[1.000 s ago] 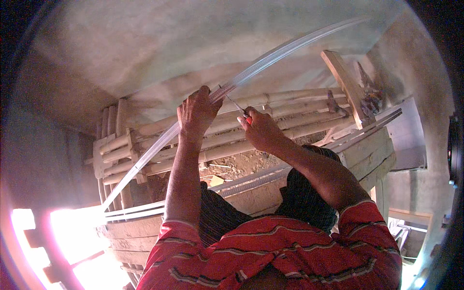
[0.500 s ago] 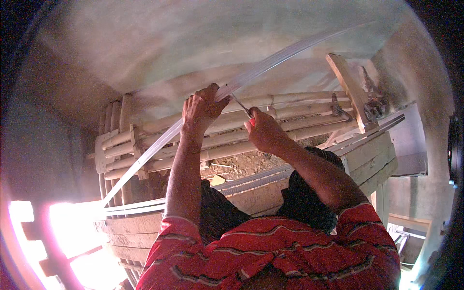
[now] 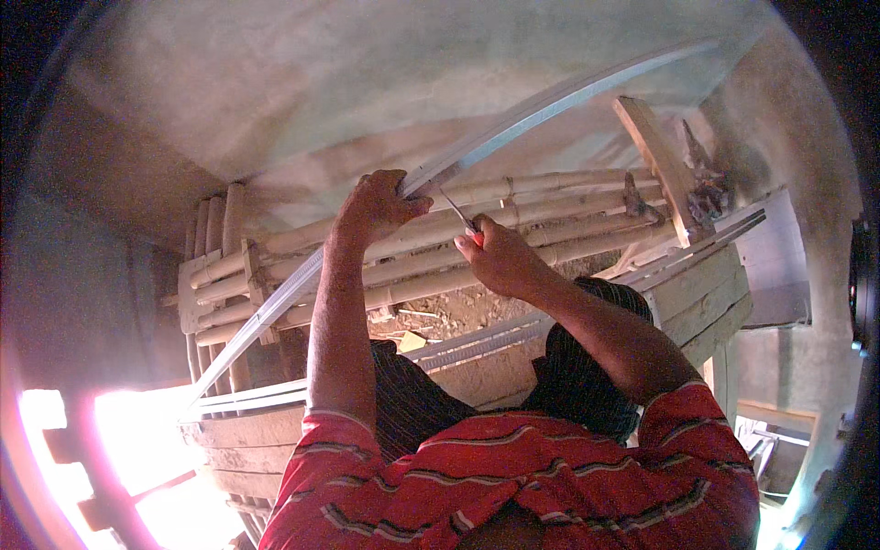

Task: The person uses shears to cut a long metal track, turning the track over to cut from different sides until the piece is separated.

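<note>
A long, pale metal channel strip (image 3: pixel 541 108) runs slantwise from the lower left to the upper right, bending with the lens. My left hand (image 3: pixel 378 209) is closed around its middle, the fingers over its far side. Just right of that grip, my right hand (image 3: pixel 500 258) holds a slim metal tool with a red handle (image 3: pixel 476 236). The tool's narrow tip points up toward the strip's lower edge beside my left thumb; whether it touches cannot be made out. My right fingers are wrapped about the red handle.
Bamboo poles (image 3: pixel 412 291) lie across in front of me. More metal strips (image 3: pixel 486 344) rest along a wooden plank structure (image 3: pixel 247 438) near my legs. A wooden board (image 3: pixel 655 165) leans at the right by a plastered wall (image 3: pixel 302 110). Bright openings glare at lower left.
My left hand has shifted slightly left and down along with the strip, which has turned to show a different face. The tool in my right hand has tilted and moved slightly.
</note>
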`<state>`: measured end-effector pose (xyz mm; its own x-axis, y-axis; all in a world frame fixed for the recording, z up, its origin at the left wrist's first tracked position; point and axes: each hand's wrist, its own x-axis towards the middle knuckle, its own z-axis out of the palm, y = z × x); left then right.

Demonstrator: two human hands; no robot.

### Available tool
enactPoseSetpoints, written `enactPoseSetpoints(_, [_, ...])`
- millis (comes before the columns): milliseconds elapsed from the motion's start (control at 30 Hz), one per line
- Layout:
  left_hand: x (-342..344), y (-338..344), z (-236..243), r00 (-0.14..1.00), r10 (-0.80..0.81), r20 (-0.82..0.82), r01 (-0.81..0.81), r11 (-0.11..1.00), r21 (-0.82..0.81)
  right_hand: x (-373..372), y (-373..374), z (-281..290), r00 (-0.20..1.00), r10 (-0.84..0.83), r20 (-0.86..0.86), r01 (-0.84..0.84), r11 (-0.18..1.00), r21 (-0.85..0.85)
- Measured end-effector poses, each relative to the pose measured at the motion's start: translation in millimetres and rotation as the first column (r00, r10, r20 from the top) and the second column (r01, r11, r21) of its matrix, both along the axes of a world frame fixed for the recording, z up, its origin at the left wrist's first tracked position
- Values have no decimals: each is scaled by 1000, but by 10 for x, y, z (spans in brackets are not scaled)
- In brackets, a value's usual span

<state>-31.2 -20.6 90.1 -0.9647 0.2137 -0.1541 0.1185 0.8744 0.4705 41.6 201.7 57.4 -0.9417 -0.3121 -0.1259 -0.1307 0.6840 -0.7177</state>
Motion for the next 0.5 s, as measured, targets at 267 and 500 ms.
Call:
enactPoseSetpoints(267, [58,-12,-66,999,19,-36,-17,999,41,-1,-128,130,997,-35,76,33,999,24])
enactPoseSetpoints(500, [103,29,-65,992,36,-122,-31,999,41,-6,-134,99,999,-39,5,39,999,24])
